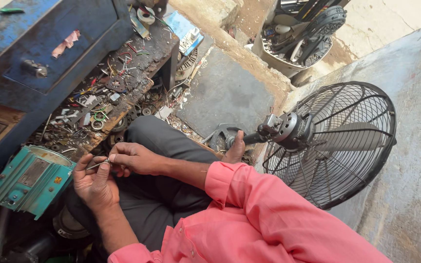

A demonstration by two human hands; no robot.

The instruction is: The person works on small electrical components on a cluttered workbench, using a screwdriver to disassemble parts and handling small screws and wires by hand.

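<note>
Metal pin (pixel 98 164) pinched between left hand (pixel 95 182) and right hand (pixel 135 158) fingertips.

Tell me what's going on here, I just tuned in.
A person in a pink shirt sits on the floor, both hands together over the lap. The left hand and right hand pinch a small thin metal piece between the fingertips. A caged fan lies on its side to the right, motor exposed. A cluttered parts tray and turquoise motor housing sit nearby.
</note>
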